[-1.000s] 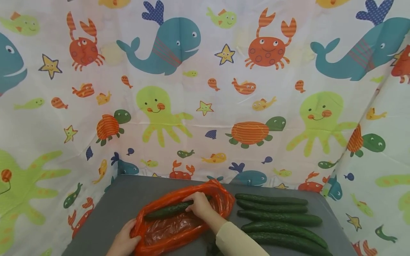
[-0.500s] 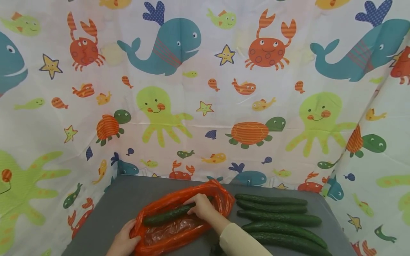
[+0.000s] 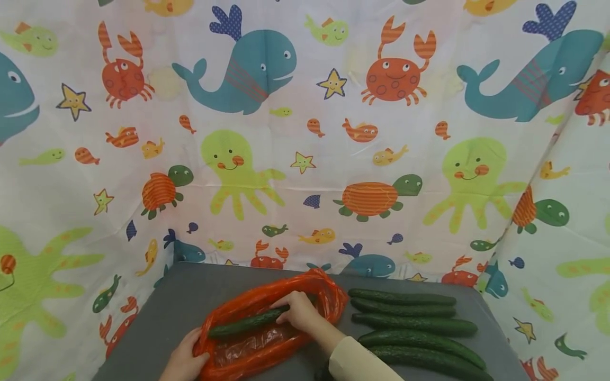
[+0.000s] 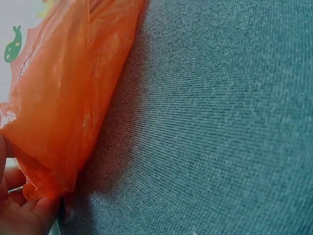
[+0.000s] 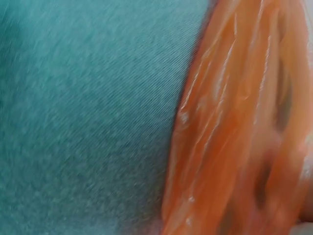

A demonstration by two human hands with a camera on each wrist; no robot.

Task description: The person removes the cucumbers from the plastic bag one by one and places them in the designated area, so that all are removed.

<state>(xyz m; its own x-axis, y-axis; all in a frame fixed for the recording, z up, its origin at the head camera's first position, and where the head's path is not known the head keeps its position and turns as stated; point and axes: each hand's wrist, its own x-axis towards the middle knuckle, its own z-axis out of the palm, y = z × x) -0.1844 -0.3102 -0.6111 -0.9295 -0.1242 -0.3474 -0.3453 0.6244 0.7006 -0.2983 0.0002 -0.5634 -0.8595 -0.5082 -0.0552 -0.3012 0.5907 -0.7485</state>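
Note:
An orange plastic bag [image 3: 267, 361] lies on the grey surface with its mouth spread wide. My left hand [image 3: 185, 355] grips the bag's near left edge; in the left wrist view the fingers [image 4: 41, 210] pinch the thin film. Inside the bag is a long dark green cucumber [image 3: 245, 325], slanting up to the right. My right hand [image 3: 301, 312] reaches over the near rim and holds the cucumber around its right part, covering some of it. In the right wrist view the crumpled bag wall [image 5: 215, 127] hides most of that hand.
Several cucumbers [image 3: 414, 324] lie side by side right of the bag. A dark object [image 3: 324, 371], mostly hidden, sits below the right sleeve [image 3: 359, 362]. A sea-animal printed curtain [image 3: 295, 211] stands behind and beside the grey table [image 3: 209, 280].
The cucumber in the bag has shifted slightly left and toward me, with the right hand still on it. The left hand keeps its hold on the bag edge.

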